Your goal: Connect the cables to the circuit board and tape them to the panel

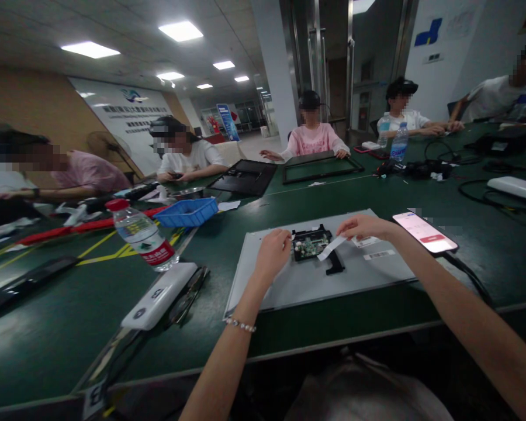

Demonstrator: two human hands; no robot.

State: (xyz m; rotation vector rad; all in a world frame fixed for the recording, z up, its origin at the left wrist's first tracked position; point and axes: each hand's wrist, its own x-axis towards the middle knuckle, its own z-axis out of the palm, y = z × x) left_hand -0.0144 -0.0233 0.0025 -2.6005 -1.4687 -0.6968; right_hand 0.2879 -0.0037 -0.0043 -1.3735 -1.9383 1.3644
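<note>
A silver-grey display panel [263, 292] lies flat on the table in front of me. On it rests a green circuit board [309, 247] in a black plastic frame [334, 266]. My right hand [363, 227] comes over the board's right side, its fingertips pinching a white flat strip [332, 249] that slants down to the board's edge. Whether the strip is a ribbon cable or tape I cannot tell. At the board's left edge, my left hand [274, 250] has its fingers drawn together; what they grip, if anything, is hidden.
Right of the panel lies a lit phone [425, 232] with a cable. On the left stand a water bottle [144, 237], a white power bank [160, 297], glasses [188, 298] and a blue tray [187, 213]. Co-workers sit opposite, one touching a black frame [322, 169].
</note>
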